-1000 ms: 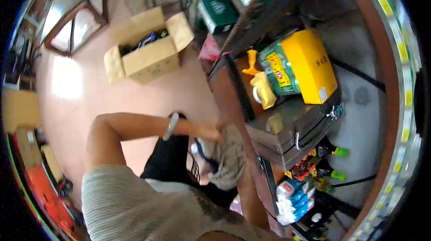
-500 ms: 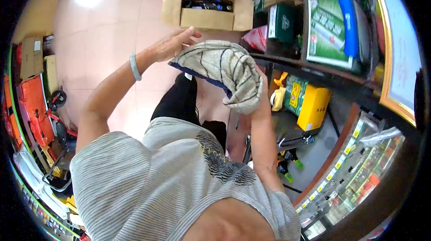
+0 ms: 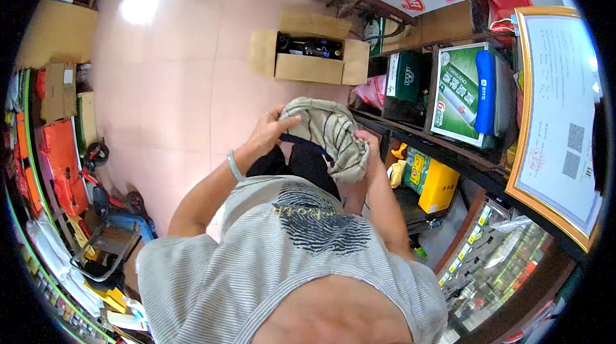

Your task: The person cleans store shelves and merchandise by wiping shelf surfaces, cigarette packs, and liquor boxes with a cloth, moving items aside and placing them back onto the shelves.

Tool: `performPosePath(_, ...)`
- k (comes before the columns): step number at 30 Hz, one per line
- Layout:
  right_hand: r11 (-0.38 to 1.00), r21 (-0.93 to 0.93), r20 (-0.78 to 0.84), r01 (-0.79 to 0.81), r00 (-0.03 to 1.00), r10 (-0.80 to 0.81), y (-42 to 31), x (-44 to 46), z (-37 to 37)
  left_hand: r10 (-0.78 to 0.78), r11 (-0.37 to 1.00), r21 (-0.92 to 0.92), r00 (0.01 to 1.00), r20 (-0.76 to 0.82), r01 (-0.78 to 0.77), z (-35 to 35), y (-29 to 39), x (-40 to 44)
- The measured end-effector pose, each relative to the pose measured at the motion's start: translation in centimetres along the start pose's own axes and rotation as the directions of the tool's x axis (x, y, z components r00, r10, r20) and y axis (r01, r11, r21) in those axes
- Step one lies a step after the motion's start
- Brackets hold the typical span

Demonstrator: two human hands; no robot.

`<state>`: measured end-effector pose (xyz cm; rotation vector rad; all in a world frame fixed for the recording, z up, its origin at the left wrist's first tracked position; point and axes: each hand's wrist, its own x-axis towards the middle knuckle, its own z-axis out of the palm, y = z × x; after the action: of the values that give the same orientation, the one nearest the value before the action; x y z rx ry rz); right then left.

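Note:
Between my two hands hangs a bunched beige cloth (image 3: 324, 123) with thin dark lines and a dark blue edge along its underside. My left hand (image 3: 268, 131), below a pale bangle (image 3: 235, 166), pinches the cloth's left end between thumb and fingers. At the other end my right hand (image 3: 372, 150) grips the folded side, its fingers partly hidden by the fabric. The cloth is held up in front of my striped shirt, above my dark trousers (image 3: 301, 163). Whether it is a hat or a towel I cannot tell.
An open cardboard box (image 3: 309, 69) of dark bottles stands on the tiled floor ahead. To the right, a dark shelf holds a green box (image 3: 459, 91), a yellow box (image 3: 439, 185) and a framed certificate (image 3: 557, 126). A blue-framed cart (image 3: 115, 235) stands at left.
My left hand, raised with its fingers apart before, now pinches the cloth's left end. Both hands and the cloth sit lower in view, and the cloth is more bunched.

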<state>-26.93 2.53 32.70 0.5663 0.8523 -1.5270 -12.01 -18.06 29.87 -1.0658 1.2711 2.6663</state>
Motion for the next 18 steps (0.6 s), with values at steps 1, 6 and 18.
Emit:
performPosePath(1,0.999,0.007,-0.009,-0.050,0.999,0.050,-0.3,0.3,-0.9,-0.017,0.952,0.304,0.997,-0.080,0.041,0.9,1.6,-0.6)
performPosePath(6,0.989,-0.142,-0.132,0.036,0.990,-0.055,-3.6,2.0,-3.0,0.245,0.389,0.904,0.966,0.084,-0.177,1.8,4.4,0.9)
performPosePath(18,0.641,-0.538,-0.031,0.548,0.746,-0.665,-4.1,-0.6,1.9,0.348,0.625,0.499,0.786,0.510,-0.601,14.3,14.5,3.8)
